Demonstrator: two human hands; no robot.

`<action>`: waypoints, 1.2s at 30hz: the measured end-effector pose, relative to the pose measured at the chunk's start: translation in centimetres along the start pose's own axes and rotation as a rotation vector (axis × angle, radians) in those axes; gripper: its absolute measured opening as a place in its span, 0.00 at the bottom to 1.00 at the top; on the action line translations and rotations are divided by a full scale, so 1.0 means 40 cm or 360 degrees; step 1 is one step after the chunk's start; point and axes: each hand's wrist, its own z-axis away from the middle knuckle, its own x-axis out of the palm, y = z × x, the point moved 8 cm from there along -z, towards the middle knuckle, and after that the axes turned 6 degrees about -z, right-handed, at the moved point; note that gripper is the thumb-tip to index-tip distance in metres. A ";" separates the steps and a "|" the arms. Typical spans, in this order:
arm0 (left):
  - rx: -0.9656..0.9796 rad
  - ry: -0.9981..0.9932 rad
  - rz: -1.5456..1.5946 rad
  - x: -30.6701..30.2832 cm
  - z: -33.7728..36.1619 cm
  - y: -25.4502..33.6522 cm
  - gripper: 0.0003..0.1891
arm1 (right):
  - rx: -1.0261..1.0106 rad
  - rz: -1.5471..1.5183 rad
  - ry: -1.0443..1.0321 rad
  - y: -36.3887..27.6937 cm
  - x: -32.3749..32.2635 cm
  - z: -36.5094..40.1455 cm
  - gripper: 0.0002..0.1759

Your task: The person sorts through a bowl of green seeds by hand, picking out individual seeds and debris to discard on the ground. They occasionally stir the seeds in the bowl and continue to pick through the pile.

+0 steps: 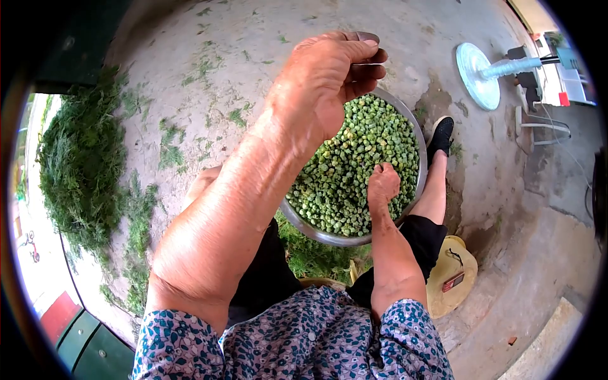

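Note:
A wide metal basin (420,149) sits between my knees, filled with small, round, lumpy green pods (342,183) whose exact kind I cannot make out. My left hand (342,75) is raised close to the camera, above the far left part of the basin. Its fingers are curled and the thumb meets the index finger; anything pinched there is hidden. Lower down, my right hand (384,182) is at the pods on the right side of the basin. Its fingers are drawn together in a pinch, and what they hold is too small to see.
Feathery green plants (82,164) are heaped at the left, with more greenery (316,250) under the basin. A yellow stool or lid (451,278) bearing a small red-and-black object stands right of my leg. A fan-like stand with a round base (478,76) is at the upper right.

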 end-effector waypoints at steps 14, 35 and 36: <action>0.0013 -0.0010 -0.0027 -0.003 0.014 0.000 0.09 | 0.0587 -0.1651 -0.0558 0.022 -0.021 0.103 0.05; 0.0037 -0.0025 0.0036 -0.008 0.009 0.003 0.09 | -0.0034 -0.1056 -0.0288 0.079 0.000 0.100 0.06; 0.0036 -0.0024 0.0035 -0.008 0.010 0.003 0.09 | 0.0083 -0.1131 -0.0377 0.063 -0.011 0.128 0.05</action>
